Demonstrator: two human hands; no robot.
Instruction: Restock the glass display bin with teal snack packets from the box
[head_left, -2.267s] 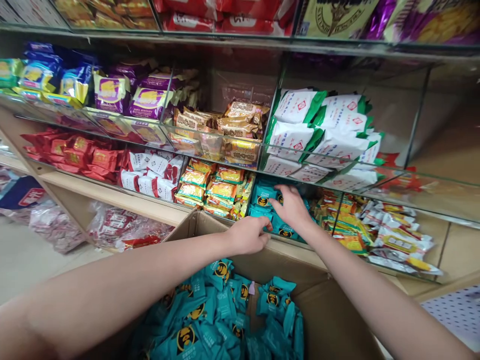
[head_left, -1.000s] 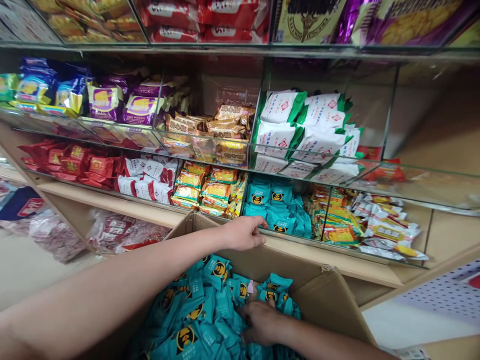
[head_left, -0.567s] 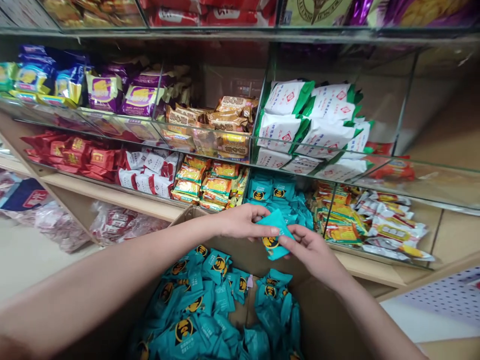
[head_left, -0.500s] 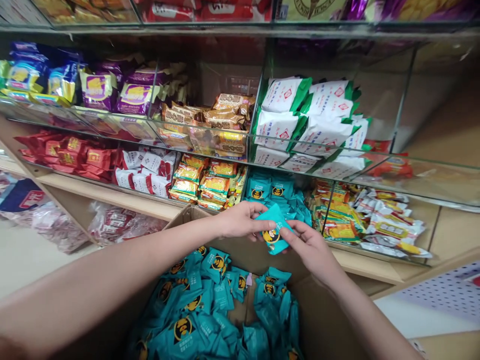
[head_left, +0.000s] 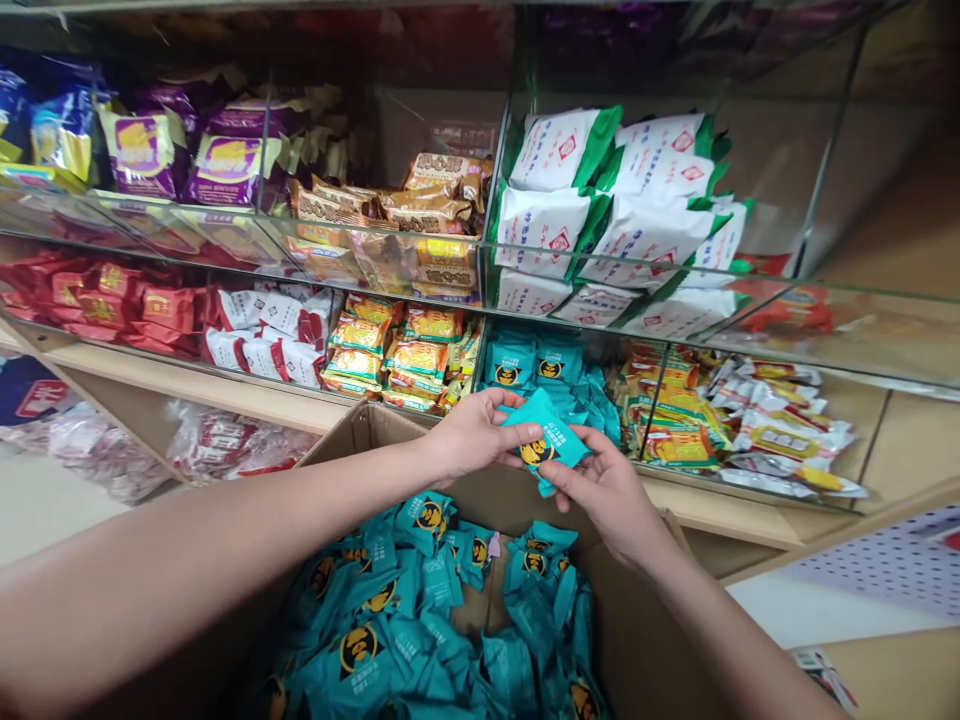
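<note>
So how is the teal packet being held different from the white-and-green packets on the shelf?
The teal packet bears a black-and-yellow emblem; the white-and-green packets bear red diamonds. The teal packet is held by the left hand and right hand; the white-and-green packets lie piled together. Both have printed wrappers.

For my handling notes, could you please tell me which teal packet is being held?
The teal packet held up between the left hand and right hand; the other teal packets lie in the cardboard box or on the shelf.
</note>
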